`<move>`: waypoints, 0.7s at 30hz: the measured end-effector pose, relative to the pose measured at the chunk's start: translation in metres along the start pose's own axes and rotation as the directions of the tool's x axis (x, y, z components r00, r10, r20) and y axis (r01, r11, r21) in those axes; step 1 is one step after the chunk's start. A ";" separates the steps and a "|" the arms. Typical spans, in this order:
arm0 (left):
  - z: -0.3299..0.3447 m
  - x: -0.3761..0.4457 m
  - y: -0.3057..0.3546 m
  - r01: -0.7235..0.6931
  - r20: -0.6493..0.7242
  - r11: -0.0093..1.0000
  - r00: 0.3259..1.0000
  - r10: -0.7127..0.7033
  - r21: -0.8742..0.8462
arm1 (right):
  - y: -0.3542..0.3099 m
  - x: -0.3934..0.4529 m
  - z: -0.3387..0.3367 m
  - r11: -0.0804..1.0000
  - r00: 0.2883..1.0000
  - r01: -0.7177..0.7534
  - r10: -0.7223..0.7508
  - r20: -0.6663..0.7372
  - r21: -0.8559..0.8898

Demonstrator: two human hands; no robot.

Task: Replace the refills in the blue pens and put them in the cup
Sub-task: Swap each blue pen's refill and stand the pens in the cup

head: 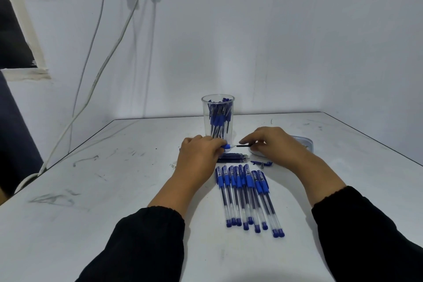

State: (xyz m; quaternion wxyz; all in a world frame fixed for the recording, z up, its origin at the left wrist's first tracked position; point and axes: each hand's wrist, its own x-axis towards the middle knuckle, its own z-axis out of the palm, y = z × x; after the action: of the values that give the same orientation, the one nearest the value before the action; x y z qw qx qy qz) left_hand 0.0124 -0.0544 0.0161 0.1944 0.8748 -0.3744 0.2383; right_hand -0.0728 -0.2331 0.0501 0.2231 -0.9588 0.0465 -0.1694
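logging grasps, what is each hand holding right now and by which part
The left hand grips a pen barrel near its blue grip end. The right hand pinches a dark refill at its back end.

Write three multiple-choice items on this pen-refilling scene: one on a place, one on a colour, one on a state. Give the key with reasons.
1. Where does the clear cup stand?
A. On the table beyond the hands
B. At the near table edge
C. On the floor

2. What colour are the grips of the row of pens lying on the table?
A. Red
B. Blue
C. Green

3. What is the right hand doing?
A. Resting flat and empty
B. Lifting the cup
C. Pinching a dark refill whose far end meets the pen barrel gripped by the left hand

Key: 1 A, the cup rises behind both hands; 2 B, every grip is blue; 3 C, the fingers pinch the thin refill at the barrel's mouth.
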 end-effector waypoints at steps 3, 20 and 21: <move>0.002 0.000 0.005 -0.032 0.022 0.999 0.999 0.032 -0.009 | -0.005 -0.001 0.007 0.994 1.000 0.000 -0.001 0.015 0.106; 0.001 0.001 -0.002 0.061 -0.043 0.998 0.997 -0.062 -0.012 | 0.008 0.003 -0.004 0.993 0.992 -0.084 0.091 -0.088 0.081; 0.001 0.001 -0.002 0.058 -0.044 0.998 0.997 -0.059 -0.019 | 0.007 0.003 -0.003 0.989 0.992 -0.087 0.097 -0.081 0.121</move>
State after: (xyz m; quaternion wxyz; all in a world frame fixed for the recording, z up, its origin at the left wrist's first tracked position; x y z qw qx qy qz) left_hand 0.0146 -0.0542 0.0155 0.2175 0.8781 -0.3463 0.2485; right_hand -0.0709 -0.2412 0.0508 0.2846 -0.9326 0.0903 -0.2026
